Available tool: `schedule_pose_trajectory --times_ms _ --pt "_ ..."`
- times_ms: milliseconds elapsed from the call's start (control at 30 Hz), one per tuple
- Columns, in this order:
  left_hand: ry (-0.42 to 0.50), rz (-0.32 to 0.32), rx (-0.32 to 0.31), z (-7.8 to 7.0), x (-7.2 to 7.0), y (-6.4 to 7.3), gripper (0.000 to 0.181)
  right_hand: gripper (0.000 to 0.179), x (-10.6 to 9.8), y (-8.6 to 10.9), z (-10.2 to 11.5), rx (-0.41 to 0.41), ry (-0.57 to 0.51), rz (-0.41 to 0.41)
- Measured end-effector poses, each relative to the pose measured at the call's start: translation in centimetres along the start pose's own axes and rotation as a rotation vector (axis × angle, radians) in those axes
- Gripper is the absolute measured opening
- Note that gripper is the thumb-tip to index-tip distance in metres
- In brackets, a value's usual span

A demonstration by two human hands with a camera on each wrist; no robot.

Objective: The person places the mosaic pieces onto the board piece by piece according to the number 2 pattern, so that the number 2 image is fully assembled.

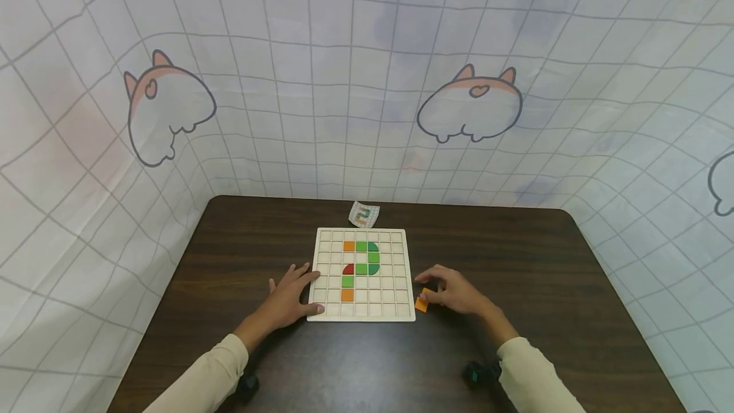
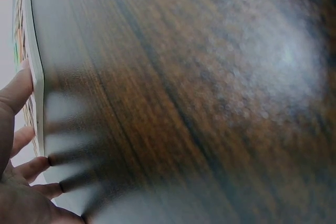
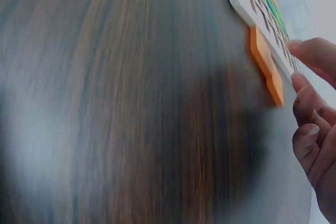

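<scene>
A cream grid board (image 1: 385, 301) lies on the table, with several orange, green and red pieces in its squares. At the board's left edge my left hand (image 1: 291, 296) spreads its fingers, the thumb and index finger resting on the rim. Just off the right edge lie two orange tiles (image 1: 421, 304), side by side or partly overlapping. My right hand (image 1: 455, 290) hovers over these tiles with bent fingers. In the right wrist view the orange tiles (image 3: 266, 66) rest on the table, and a gap shows between thumb and index finger with nothing in it.
Behind the board lies a small card (image 1: 364, 215) printed with a coloured pattern on a grid. Dark objects sit near each wrist, one by the right sleeve (image 1: 474, 373). A white gridded curtain (image 1: 367, 113) surrounds the brown table (image 1: 258, 234).
</scene>
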State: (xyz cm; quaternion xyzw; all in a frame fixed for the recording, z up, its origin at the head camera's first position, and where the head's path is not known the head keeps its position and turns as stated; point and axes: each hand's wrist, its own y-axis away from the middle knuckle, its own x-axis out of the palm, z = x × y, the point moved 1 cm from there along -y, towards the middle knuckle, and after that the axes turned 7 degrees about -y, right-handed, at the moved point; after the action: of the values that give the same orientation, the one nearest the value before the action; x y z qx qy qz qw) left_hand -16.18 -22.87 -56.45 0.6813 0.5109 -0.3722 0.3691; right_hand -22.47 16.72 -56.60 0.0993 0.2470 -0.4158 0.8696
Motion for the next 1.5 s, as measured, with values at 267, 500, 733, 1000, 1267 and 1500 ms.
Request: schedule_pose_trajectory --times_ms 267,500,733,1000,1267,1500 --pt "-0.001 0.001 0.004 -0.1 0.0 -0.1 0.077 0.043 -1.4 1.5 -0.9 0.087 0.043 0.056" --pt "-0.006 0.011 0.003 0.0 0.1 -0.1 0.077 0.039 -1.8 1.5 -1.1 0.107 0.090 0.099" --pt "-0.007 0.017 -0.004 0.2 0.1 -0.3 0.077 0.043 -1.6 1.0 -0.7 0.090 0.128 0.103" --pt "-0.011 0.012 -0.008 0.1 0.2 -0.3 0.077 0.041 -1.6 0.5 -0.7 0.125 0.147 0.130" --pt "-0.011 0.014 -0.011 0.0 0.1 -0.3 0.078 0.041 -1.7 0.3 -1.1 0.127 0.128 0.120" --pt "-0.014 0.016 -0.020 0.1 0.1 -0.3 0.078 0.041 -1.9 0.2 -1.3 0.128 0.133 0.121"
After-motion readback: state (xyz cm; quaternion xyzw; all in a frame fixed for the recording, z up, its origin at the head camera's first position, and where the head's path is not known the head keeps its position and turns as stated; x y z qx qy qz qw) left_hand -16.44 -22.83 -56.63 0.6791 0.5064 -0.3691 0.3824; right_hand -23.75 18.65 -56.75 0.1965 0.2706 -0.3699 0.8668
